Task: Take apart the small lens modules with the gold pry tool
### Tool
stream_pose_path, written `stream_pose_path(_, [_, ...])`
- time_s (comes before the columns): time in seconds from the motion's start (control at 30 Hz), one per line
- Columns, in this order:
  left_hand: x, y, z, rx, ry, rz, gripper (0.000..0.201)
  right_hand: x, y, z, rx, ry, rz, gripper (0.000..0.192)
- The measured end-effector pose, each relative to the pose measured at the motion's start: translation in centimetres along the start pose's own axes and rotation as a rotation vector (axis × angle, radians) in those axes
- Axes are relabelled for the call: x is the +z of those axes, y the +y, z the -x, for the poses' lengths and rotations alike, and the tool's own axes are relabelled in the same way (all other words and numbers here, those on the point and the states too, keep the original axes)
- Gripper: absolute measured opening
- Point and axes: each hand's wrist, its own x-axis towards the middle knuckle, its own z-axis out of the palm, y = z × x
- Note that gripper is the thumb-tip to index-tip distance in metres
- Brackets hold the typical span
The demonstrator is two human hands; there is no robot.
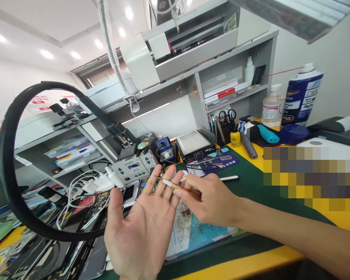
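The left hand (141, 227) is turned with its palm upward and is stretched almost flat; its thumb stands away to the side, and its four fingers are extended, close to one another. It does not grip anything. The right hand (214, 198) is closed into a pinch: thumb and forefinger hold a slim stick (172, 184), the other fingers being folded behind.

The slim stick is tan along its shaft, with a white part toward the far end — and beyond this a thin dark point. It comes out from the right fingertips toward the left, and it passes in front of the left hand's fingers, near their upper halves. Whether it touches their skin, I cannot tell.

Below both hands there is a blue-and-white printed sheet (205, 233), which lies on the dark green mat (236, 202). Just past the right hand, a white stick with a dark tip (229, 178) rests on this mat. Farther back stand a flat black device with a pale plate (195, 144) and, to its right, a small yellow bottle (235, 139). At the left of the left hand, many phone parts (67, 233) are lying in a crowded row.
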Motion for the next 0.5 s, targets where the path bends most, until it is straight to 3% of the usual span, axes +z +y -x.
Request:
stream_pose_path(0.33, [-0.35, -0.24, -0.09, -0.041, 0.019, 0.059, 0.092, -0.32, 0.52, -0.38, 0.085, 0.129, 0.052, 0.028])
stream_pose_path(0.5, [-0.05, -0.79, -0.57, -0.086, 0.099, 0.031, 0.086, -0.02, -0.04, -0.16, -0.039, -0.022, -0.022, 0.026])
